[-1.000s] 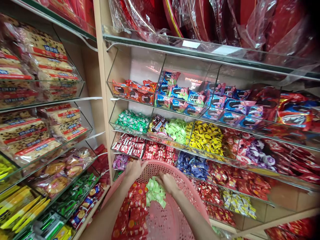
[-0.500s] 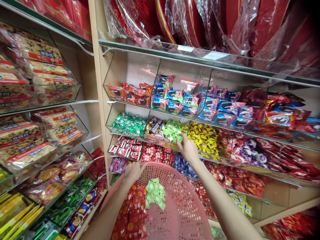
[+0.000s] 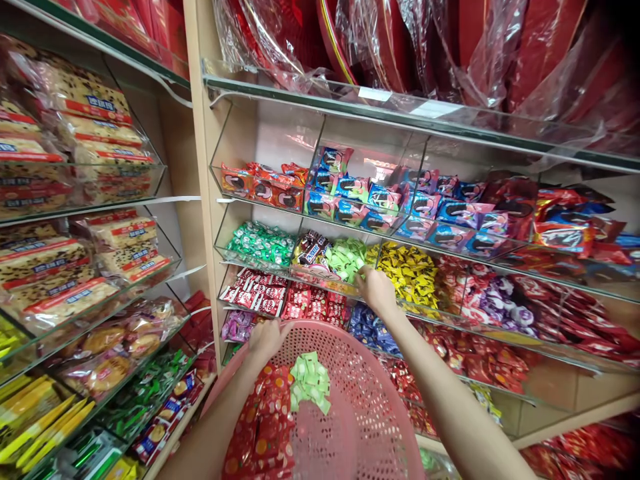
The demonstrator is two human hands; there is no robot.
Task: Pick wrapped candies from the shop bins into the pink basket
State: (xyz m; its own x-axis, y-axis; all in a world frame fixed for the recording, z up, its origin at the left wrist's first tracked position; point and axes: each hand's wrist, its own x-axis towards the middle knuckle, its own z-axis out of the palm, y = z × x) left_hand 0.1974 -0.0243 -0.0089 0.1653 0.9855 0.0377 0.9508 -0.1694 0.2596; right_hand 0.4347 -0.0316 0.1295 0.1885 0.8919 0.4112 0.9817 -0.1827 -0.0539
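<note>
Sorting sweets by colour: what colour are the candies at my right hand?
The candies at the right hand are light green, clearest in head view.

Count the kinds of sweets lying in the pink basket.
2: red-wrapped sweets at the left of the pink basket, light green sweets beside them near the middle. Others may lie hidden underneath.

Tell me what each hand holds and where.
Left hand grips the basket by its rim. Right hand is at the shelf's light-green candies; a grip cannot be told.
</note>
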